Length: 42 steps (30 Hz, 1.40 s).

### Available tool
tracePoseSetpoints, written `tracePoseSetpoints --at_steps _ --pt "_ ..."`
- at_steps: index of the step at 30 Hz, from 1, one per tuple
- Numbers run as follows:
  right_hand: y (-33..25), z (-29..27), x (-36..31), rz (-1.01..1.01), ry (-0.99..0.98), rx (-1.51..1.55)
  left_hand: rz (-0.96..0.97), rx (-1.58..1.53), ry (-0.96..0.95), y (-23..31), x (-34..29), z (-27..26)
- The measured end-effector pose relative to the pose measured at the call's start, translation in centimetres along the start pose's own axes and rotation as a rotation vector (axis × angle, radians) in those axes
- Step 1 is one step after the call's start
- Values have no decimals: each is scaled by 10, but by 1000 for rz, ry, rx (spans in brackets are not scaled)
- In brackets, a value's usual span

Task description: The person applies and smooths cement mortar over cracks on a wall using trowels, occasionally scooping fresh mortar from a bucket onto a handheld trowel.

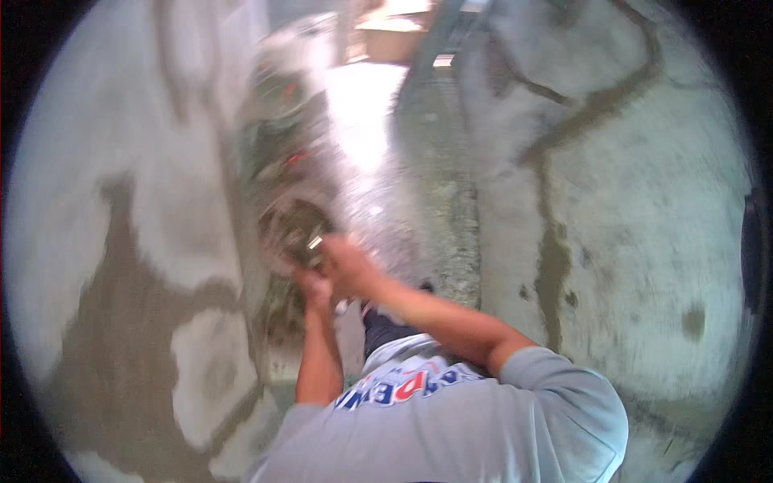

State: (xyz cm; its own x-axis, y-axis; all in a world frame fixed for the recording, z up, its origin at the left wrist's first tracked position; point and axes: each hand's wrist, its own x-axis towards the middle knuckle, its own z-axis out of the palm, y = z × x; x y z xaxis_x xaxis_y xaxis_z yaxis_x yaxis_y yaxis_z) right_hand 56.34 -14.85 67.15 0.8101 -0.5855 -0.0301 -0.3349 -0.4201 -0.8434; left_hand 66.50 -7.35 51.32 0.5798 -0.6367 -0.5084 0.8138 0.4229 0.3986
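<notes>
Head view shows me a grey, brown-patched left wall, then a round tub, brown inside, by the left edge of the floor. The left hand is just below a shiny metal piece at the tub's near right rim; beside it the right hand looks curled, though blur means I can't tell what either grips. Farther right stands a brown-streaked right wall.
</notes>
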Motion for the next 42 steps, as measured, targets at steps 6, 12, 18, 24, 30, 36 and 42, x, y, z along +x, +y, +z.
tracePoseSetpoints --at_steps 6,12,18,24,30,36,42 --pt "16 -31 -21 -19 153 -275 -35 583 -90 -16 -7 74" --pt "26 -103 -50 -154 394 -281 -209 267 -48 -45 32 117" --pt "77 -197 -82 -108 560 58 -120 529 -235 -82 46 148" --pt "196 -292 -121 272 722 16 -78 673 -290 -159 40 270" --pt "250 -394 -126 395 680 12 -299 585 -375 -244 62 383" --pt "268 -474 -75 308 676 -287 -321 661 -446 -317 117 436" --pt "319 -541 -23 243 845 -408 -390 965 -539 -348 174 486"
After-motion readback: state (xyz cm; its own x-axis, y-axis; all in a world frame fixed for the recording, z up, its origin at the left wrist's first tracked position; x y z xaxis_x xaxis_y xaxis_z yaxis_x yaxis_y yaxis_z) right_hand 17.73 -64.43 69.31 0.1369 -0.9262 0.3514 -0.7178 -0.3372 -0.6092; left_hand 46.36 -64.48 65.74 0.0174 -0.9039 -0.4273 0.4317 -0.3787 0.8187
